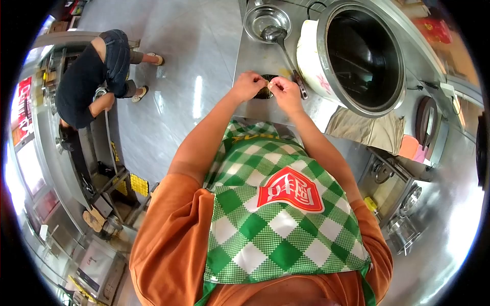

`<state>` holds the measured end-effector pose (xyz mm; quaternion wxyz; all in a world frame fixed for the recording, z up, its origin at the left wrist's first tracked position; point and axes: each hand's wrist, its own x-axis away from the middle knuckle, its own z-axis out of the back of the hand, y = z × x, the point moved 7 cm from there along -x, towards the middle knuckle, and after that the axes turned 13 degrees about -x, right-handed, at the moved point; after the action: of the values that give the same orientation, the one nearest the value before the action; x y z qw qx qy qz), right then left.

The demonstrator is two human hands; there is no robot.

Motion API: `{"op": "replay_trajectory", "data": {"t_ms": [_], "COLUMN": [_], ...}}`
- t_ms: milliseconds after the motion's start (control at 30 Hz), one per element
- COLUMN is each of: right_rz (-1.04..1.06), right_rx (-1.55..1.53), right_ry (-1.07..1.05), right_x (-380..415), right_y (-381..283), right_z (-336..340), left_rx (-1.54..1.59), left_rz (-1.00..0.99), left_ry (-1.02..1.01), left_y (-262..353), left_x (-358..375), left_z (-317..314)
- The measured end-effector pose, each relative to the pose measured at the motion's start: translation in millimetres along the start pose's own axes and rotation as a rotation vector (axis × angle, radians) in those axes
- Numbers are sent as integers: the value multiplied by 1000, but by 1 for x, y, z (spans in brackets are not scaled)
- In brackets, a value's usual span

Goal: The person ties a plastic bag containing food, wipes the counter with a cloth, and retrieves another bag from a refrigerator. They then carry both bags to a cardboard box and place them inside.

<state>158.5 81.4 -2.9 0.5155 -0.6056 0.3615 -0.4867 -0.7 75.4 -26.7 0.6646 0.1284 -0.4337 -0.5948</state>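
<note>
My left hand (248,85) and my right hand (286,94) meet over the counter's near edge, each with the fingers pinched. What is between the fingertips is too small to make out. Right below them sits a dark, roundish thing (264,94), partly covered by the hands. A metal ladle (287,53) lies just beyond my right hand, its bowl on the rim of a steel basin (259,18) and its handle end close to my right fingers.
A large pot (320,76) with dark contents stands on the steel counter (245,60), right of my hands. A folded cloth (365,128) lies in front of it. At left, another person (84,84) bends over a worktop.
</note>
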Motion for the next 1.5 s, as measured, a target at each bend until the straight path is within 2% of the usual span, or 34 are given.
{"op": "replay_trajectory", "data": {"t_ms": [100, 200, 300, 500, 700, 900, 1000, 1100, 1200, 1300, 1500], "right_rz": [-198, -325, -281, -221, -222, -252, -257, -364, -372, -376, -395], "right_rx": [-252, -274, -237, -145, -252, -355, -356, -226, -216, -216, -346], "right_ry": [-45, -36, 1, 58, 72, 117, 109, 100, 46, 42, 28], "right_x": [-3, -3, -7, -16, -21, -18, -18, -16, -16, -18, -18], "right_y": [20, 27, 23, 19, 13, 17, 15, 13, 12, 12, 20], "right_z": [-1, 0, 2, 8, 12, 18, 18, 22, 22, 22, 20], "left_rx": [80, 125, -4, -146, -185, -271, -264, -227, -55, 27, 88], "left_rz": [20, -174, -174, -210, -272, -282, -300, -305, -255, -166, -129], "left_ry": [59, 180, 130, 208, 292, 281, 286, 232, 223, 182, 164], "left_y": [1, 8, 4, 13, 20, 21, 23, 22, 20, 21, 18], "left_x": [-2, -2, -3, 11, 14, 12, 12, 10, 9, 8, 2], "left_z": [-5, -4, -11, -7, -4, -10, -8, -10, -5, -1, -3]}}
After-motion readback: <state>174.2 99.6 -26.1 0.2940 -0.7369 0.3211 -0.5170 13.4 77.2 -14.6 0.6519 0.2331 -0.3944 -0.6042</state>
